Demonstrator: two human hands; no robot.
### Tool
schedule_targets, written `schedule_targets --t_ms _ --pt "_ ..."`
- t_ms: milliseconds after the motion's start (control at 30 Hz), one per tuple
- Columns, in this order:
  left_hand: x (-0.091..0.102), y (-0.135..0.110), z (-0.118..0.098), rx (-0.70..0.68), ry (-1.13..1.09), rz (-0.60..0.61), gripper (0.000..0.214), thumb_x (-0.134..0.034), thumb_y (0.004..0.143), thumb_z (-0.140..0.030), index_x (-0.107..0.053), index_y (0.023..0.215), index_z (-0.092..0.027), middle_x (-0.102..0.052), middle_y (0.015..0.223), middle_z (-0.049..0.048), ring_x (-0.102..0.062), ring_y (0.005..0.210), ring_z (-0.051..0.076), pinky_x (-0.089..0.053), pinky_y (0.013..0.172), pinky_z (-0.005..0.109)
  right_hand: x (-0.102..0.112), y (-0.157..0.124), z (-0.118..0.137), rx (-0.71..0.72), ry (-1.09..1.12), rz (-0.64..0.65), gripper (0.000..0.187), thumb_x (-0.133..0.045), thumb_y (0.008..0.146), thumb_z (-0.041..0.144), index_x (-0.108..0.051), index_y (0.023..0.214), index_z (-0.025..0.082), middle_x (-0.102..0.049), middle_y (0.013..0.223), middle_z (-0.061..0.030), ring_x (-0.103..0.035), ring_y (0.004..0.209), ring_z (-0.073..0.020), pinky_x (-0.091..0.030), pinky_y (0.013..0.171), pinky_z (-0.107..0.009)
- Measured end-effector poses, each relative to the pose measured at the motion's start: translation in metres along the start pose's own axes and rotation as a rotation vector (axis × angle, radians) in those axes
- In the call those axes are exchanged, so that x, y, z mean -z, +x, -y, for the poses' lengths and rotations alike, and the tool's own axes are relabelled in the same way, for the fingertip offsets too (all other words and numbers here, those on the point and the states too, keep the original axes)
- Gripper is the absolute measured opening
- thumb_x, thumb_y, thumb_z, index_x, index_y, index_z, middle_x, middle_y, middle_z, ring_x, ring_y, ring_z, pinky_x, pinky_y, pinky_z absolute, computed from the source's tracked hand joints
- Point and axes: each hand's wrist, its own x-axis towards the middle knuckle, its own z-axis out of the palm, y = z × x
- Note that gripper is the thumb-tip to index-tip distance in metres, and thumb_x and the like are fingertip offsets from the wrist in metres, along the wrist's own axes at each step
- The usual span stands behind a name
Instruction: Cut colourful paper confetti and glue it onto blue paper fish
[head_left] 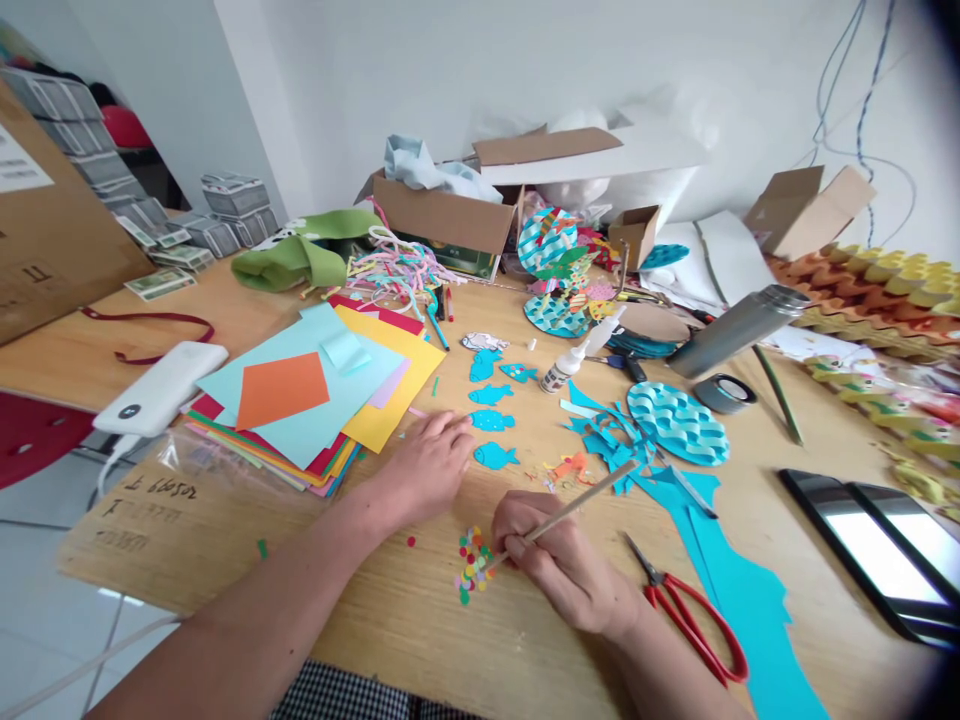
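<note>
Like a pencil, my right hand (559, 560) holds a thin wooden stick (592, 492), fingers closed around it. The stick's lower tip touches a small pile of colourful paper dots (469, 575). My left hand (431, 462) lies on the table with fingers stretched out and slightly bent. Its fingertips reach the tail end of a blue paper fish (493, 421) that bears small dots. More blue cut-out fish lie in a column beside it, including a plain fish (495, 456) nearest me. A separate fish (517, 372) carries coloured dots. One red dot (411, 542) lies apart.
Coloured paper sheets (300, 390) and a white power bank (161, 385) are left. Glue bottles (564, 368), blue scraps (611, 440) and a woven blue disc (677, 424) stand or lie beyond my right hand. Red-handled scissors (697, 620), blue paper (750, 600) and dark tablets (862, 550) are right.
</note>
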Motion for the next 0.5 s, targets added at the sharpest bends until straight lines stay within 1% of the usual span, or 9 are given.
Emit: schedule_targets --t_ms 133,267,500 --pt "-0.0002 -0.0005 0.0003 -0.007 0.006 0.002 0.03 -0.04 0.095 -0.018 -0.052 0.122 -0.014 -0.05 0.139 0.0105 -0.034 0.135 0.025 -0.031 0.112 0.042 0.0053 -0.0012 0.0012 -0.002 -0.045 -0.035 0.022 -0.032 0.091 0.021 -0.042 0.071 0.021 -0.051 0.064 -0.0025 -0.046 0.06 -0.0159 -0.036 0.059 -0.029" --pt "-0.0011 -0.0004 0.0002 -0.014 0.011 -0.005 0.03 -0.039 0.095 -0.019 -0.052 0.122 -0.014 -0.051 0.138 0.0102 -0.035 0.134 0.026 -0.032 0.111 0.042 0.0094 -0.0011 0.0014 -0.021 -0.085 -0.021 0.022 -0.032 0.09 0.021 -0.041 0.07 0.022 -0.051 0.064 -0.0018 -0.046 0.059 -0.0157 -0.035 0.059 -0.029" --pt "-0.0024 -0.0002 0.0008 -0.009 0.015 -0.007 0.03 -0.04 0.095 -0.019 -0.053 0.122 -0.014 -0.051 0.138 0.0099 -0.035 0.134 0.027 -0.03 0.112 0.042 0.0012 0.0007 0.0004 0.007 -0.043 0.021 0.019 -0.035 0.088 0.021 -0.042 0.07 0.021 -0.05 0.063 -0.0017 -0.046 0.058 -0.0155 -0.035 0.058 -0.029"
